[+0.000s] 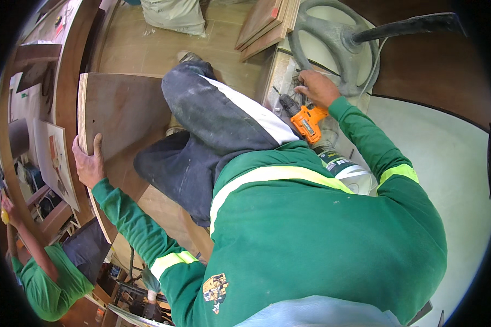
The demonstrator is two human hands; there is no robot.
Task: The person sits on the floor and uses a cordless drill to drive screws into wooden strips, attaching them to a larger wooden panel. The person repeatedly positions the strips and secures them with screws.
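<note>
Head view: our left hand [90,163] clamps the board's [123,101] edge, drill [306,121] lying just beside our right hand [319,89], whose grip we can't tell.

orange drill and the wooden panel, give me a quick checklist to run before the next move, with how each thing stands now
1. Left hand gripping the wooden panel: ok, thumb on the face, the hand closed over the edge.
2. Panel's support: cannot tell, what bears its weight isn't clear.
3. Bit in the orange drill: ok, one shows at the chuck; how tight it sits isn't visible.
4. Right hand around the drill: not ok, it is beside the drill with fingers curled.
5. Right hand free of small parts: cannot tell, the fingertips are partly hidden.
6. Co-worker clear of the panel: ok, both hands are away from it.
</note>
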